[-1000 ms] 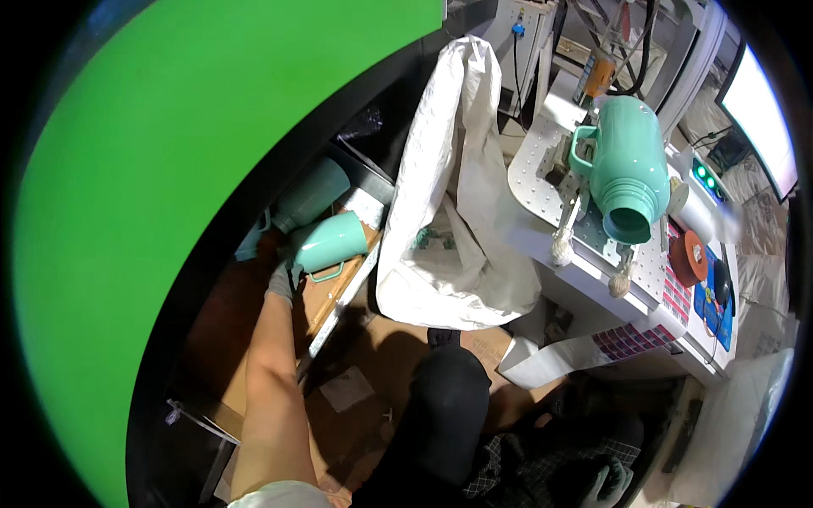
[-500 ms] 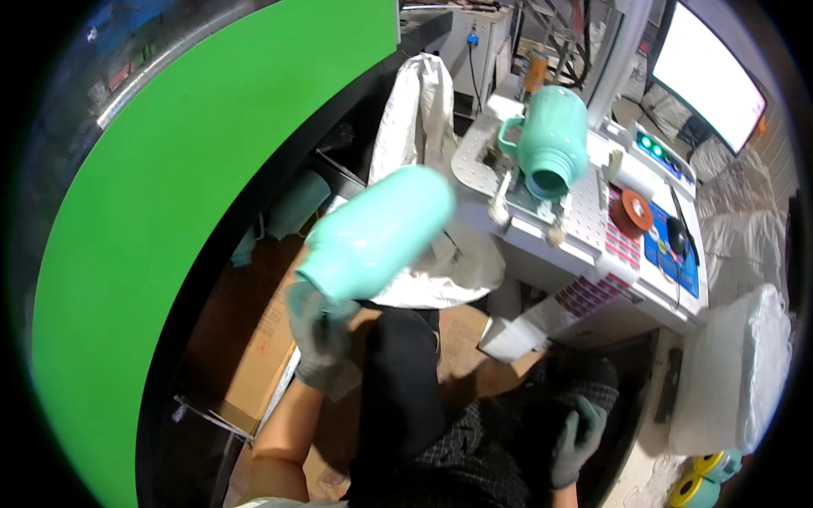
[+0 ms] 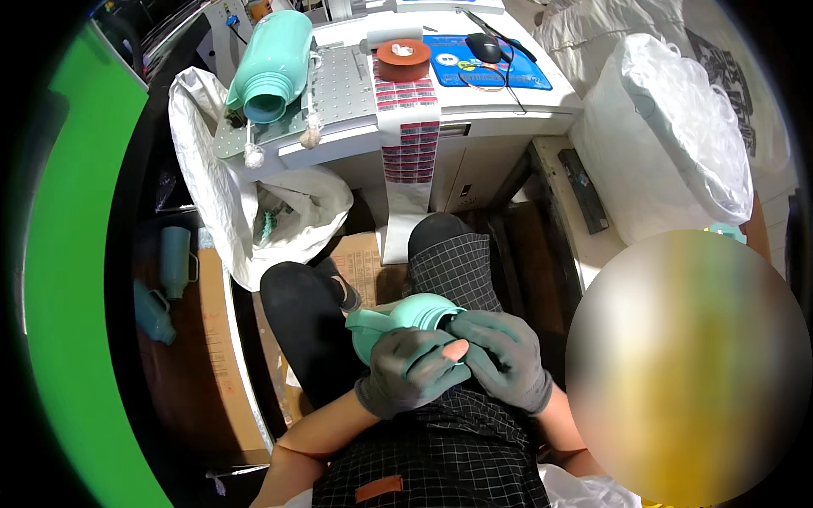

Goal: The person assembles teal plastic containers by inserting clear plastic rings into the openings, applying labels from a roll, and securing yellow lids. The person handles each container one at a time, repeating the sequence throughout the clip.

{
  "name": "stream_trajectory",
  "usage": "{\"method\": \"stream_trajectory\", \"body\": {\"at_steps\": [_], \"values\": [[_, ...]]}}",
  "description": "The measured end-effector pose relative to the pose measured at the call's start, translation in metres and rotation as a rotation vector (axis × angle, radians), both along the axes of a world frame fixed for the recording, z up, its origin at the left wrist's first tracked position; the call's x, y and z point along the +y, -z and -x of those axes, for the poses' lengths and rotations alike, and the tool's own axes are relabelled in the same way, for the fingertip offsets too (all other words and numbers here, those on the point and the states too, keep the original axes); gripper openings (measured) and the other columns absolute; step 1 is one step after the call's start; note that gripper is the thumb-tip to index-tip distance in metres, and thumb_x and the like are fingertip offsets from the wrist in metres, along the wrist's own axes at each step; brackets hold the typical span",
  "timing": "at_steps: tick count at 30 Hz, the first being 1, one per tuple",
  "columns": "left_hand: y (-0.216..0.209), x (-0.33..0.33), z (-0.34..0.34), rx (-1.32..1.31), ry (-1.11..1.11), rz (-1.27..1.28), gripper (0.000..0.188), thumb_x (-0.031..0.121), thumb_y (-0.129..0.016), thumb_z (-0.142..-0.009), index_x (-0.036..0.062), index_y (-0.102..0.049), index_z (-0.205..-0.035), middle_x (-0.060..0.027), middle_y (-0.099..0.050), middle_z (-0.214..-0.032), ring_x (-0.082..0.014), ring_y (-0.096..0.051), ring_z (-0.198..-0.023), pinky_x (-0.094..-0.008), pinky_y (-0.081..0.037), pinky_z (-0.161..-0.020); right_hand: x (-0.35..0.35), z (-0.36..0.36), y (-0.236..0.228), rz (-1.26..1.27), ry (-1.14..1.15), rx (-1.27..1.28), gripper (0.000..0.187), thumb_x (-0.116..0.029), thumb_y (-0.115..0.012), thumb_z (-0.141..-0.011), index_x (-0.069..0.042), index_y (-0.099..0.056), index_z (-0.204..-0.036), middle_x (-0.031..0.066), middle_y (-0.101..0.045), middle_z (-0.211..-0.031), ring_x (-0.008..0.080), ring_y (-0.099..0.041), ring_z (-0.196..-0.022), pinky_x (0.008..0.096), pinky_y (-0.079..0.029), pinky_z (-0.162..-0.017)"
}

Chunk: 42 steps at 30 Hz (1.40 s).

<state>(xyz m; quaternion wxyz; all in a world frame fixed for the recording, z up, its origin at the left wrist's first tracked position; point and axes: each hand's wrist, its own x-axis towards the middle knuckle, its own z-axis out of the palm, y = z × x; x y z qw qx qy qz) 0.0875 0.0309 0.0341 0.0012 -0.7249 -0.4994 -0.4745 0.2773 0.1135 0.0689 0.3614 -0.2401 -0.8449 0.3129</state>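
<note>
A mint-green thermos jug shell with a handle lies tilted across my lap, its threaded mouth turned to the right. My left hand, in a grey glove with one bare fingertip showing, is closed on the jug near its mouth. From the other side, my gloved right hand has its fingers bent in at the mouth's rim, touching it. Whether a small part sits between the fingertips is hidden. A second mint-green jug lies on a perforated metal plate on the worktable, mouth toward me.
Red-and-white labels hang from the table front below an orange-brown tape roll. A mouse rests on a blue pad. White sacks stand front-left and right. More jugs lie in a cardboard box beside the green panel.
The jug in my left hand has come from over the box at the left into my lap. My right hand has moved from my thigh to its mouth. The view has swung right.
</note>
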Motion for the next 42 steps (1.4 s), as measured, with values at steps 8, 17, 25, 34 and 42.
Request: {"method": "stream_trajectory", "body": {"at_steps": [8, 17, 25, 34, 42], "values": [[-0.036, 0.028, 0.005, 0.019, 0.057, 0.388, 0.102, 0.036, -0.091, -0.070, 0.0028, -0.045, -0.155, -0.0137, -0.064, -0.119, -0.0307, -0.064, -0.111, -0.0478, -0.053, -0.101, 0.054, 0.011, -0.044, -0.265, -0.494, -0.652, 0.023, -0.019, -0.074, -0.088, -0.013, -0.074, -0.110, 0.0072, -0.070, -0.108, 0.0244, -0.073, -0.089, 0.0373, -0.059, -0.074], [-0.025, 0.038, 0.001, 0.160, 0.230, 0.338, 0.108, 0.056, -0.087, -0.070, -0.0005, -0.048, -0.154, -0.0149, -0.070, -0.109, -0.0317, -0.071, -0.097, -0.0450, -0.058, -0.090, 0.050, 0.009, -0.018, -0.462, -0.797, -0.871, 0.014, -0.019, -0.066, -0.089, -0.012, -0.076, -0.097, 0.0074, -0.073, -0.094, 0.0221, -0.071, -0.083, 0.0358, -0.056, -0.071], [-0.068, 0.016, 0.044, -0.161, 0.253, 0.487, 0.084, 0.040, -0.096, -0.070, 0.0004, -0.059, -0.135, -0.0147, -0.072, -0.118, -0.0313, -0.075, -0.100, -0.0446, -0.058, -0.098, 0.031, 0.009, -0.021, -0.659, -0.298, 0.017, 0.025, -0.021, -0.075, -0.079, -0.013, -0.078, -0.103, 0.0023, -0.075, -0.098, 0.0096, -0.059, -0.065, 0.0253, -0.047, -0.053], [-0.068, -0.017, 0.073, -0.337, 0.202, 0.376, 0.076, 0.041, -0.092, -0.078, 0.0037, -0.056, -0.134, -0.0165, -0.069, -0.122, -0.0373, -0.072, -0.108, -0.0508, -0.057, -0.097, 0.012, 0.045, -0.022, 0.011, -0.277, 0.018, 0.025, -0.027, -0.085, -0.075, -0.010, -0.080, -0.092, 0.0080, -0.072, -0.079, 0.0255, -0.068, -0.066, 0.0362, -0.052, -0.061], [-0.051, -0.020, 0.086, -0.421, 0.185, 0.313, 0.080, 0.041, -0.094, -0.074, 0.0043, -0.054, -0.132, -0.0168, -0.070, -0.117, -0.0380, -0.073, -0.106, -0.0526, -0.057, -0.099, -0.013, 0.066, -0.007, 0.175, -0.054, 0.166, 0.024, -0.020, -0.082, -0.080, -0.007, -0.078, -0.100, 0.0102, -0.073, -0.090, 0.0256, -0.070, -0.074, 0.0396, -0.055, -0.070]]}}
